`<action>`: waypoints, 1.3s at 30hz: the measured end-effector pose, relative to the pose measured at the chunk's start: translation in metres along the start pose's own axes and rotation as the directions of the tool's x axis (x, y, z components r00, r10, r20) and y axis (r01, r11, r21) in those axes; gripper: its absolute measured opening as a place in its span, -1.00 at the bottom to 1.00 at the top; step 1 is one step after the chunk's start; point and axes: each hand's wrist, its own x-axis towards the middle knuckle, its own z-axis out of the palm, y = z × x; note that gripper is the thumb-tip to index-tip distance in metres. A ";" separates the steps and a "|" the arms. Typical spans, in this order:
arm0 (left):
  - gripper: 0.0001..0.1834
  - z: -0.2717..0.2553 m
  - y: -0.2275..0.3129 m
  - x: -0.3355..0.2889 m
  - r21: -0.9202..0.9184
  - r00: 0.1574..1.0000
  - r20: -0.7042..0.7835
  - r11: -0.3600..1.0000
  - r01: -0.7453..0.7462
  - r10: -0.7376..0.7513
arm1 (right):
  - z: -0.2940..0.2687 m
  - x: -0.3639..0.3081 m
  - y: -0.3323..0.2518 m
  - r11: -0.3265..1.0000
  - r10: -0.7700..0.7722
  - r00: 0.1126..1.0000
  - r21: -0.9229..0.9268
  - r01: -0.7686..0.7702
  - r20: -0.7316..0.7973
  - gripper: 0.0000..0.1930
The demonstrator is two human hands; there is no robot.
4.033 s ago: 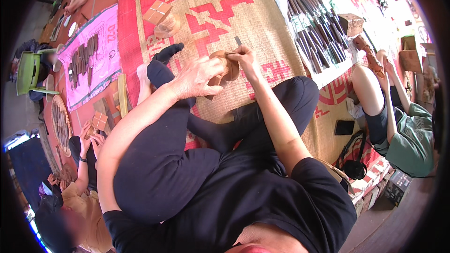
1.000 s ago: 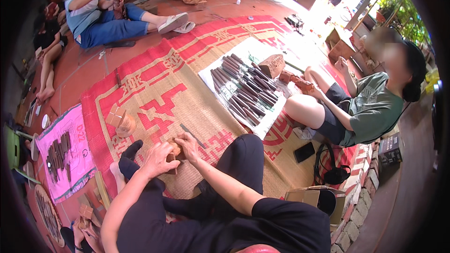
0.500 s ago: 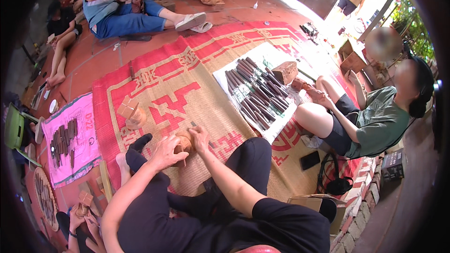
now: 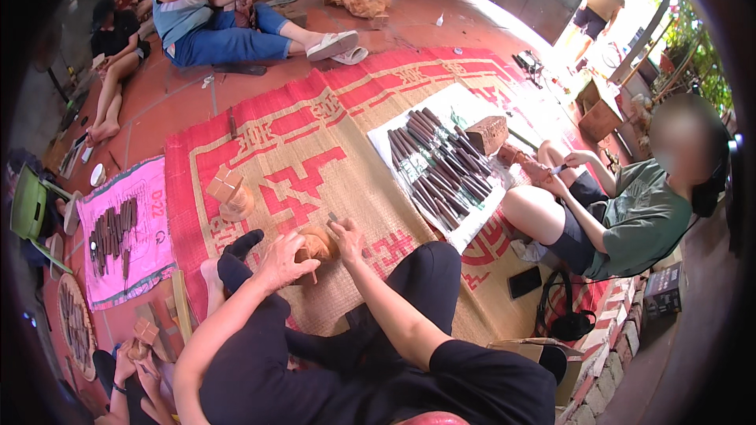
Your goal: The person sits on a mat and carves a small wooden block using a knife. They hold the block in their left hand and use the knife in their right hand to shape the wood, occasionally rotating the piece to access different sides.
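Note:
Between my legs, above the woven mat (image 4: 370, 299), sits a rounded light-brown wood carving (image 4: 316, 245). My left hand (image 4: 285, 261) curls around its near left side, fingers and thumb pressed against the wood. Close by its right side, my right hand (image 4: 346, 238) is closed around a thin carving tool (image 4: 332, 218), whose dark end sticks out beyond the fingers. The rest of that tool is hidden in the grip. Farther left on the mat stands another carved wood piece (image 4: 236, 203) with a squared block (image 4: 224, 182) at its top.
Dark-handled carving tools (image 4: 441, 161) lie in rows on a white cloth (image 4: 394, 177), beside a wood block (image 4: 487, 134). A person (image 4: 638, 212) at right works a carving with a blade. More tools rest on a pink cloth (image 4: 150, 260). A phone (image 4: 524, 282) lies right.
The whole view has shifted slightly, so things sit a little lower and farther right. My hands stay at the carving. The person at right has lowered a raised hand to their carving.

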 end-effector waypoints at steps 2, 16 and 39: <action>-0.49 0.001 -0.003 0.005 -0.025 0.999 -0.045 1.000 -0.006 0.005 | 0.004 -0.010 0.005 0.966 -0.083 0.994 0.252 0.063 0.069 -0.89; -0.49 -0.005 0.004 0.006 -0.099 0.994 -0.055 0.991 0.090 -0.096 | 0.015 -0.012 0.024 0.960 -0.136 0.988 0.254 0.115 0.069 -0.78; -0.52 -0.009 -0.006 -0.003 -0.139 0.962 -0.203 0.978 0.157 -0.183 | 0.034 -0.016 -0.004 0.974 -0.102 0.991 0.209 0.083 0.084 -0.83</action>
